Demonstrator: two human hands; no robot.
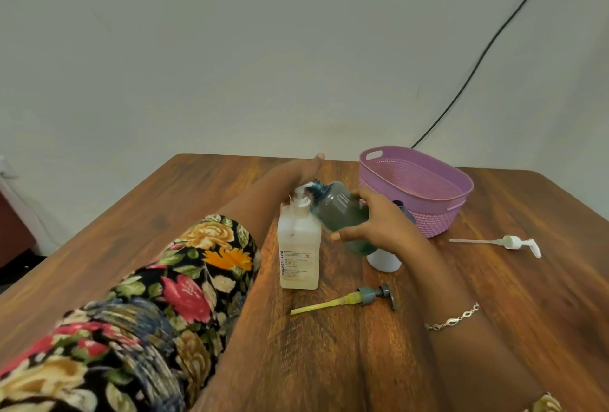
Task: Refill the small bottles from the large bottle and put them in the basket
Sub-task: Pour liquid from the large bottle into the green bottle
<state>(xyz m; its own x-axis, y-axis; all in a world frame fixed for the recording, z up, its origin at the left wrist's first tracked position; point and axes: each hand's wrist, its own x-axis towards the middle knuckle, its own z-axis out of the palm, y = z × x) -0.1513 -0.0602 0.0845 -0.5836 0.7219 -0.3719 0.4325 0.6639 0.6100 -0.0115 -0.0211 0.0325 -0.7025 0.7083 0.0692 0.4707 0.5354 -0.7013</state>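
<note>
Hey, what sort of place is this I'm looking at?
Probably a simple room in a home or small office: a wooden table by a plain painted wall, a black cable down that wall, a purple plastic basket.

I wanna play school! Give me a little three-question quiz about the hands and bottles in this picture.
1. True or false: the grey pump lies on the table, outside the purple basket.
2. Pick one: the tinted small bottle in the right hand is A) upright, B) tilted, with its mouth toward the pump head of the large bottle, C) lying flat on the table.
3. Fill in: the ___ hand presses on that pump head.
Key: 1 true; 2 B; 3 left, since the left hand rests on top of it.
</note>
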